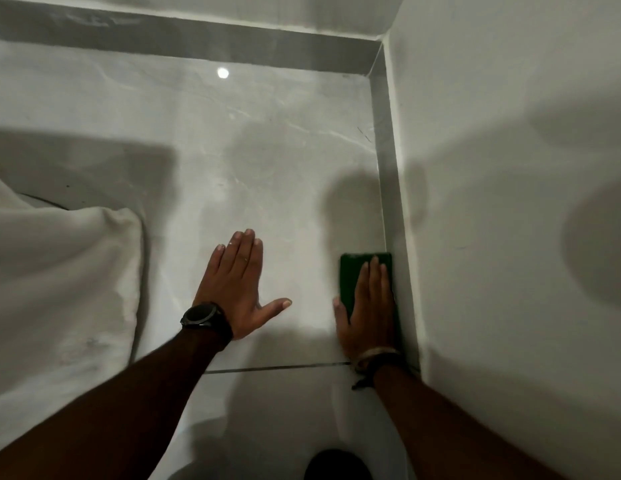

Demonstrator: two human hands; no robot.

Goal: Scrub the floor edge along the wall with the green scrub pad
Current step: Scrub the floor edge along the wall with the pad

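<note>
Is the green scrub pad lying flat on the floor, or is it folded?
Flat: the green scrub pad lies spread on the floor beside the skirting, under the right hand.

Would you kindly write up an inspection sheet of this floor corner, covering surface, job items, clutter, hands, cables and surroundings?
Surface: glossy pale tiled floor, a dark grout line near the wrists, a lamp reflection.
Job's things: green scrub pad flat on the floor, its edge against the skirting of the right wall.
Clutter: white cloth heaped at the left.
Hands: right hand pressed flat on the pad; left hand flat on bare floor, fingers spread, dark watch on its wrist.
Cables: nothing seen.
Surroundings: plain white walls meeting in a corner.
</note>
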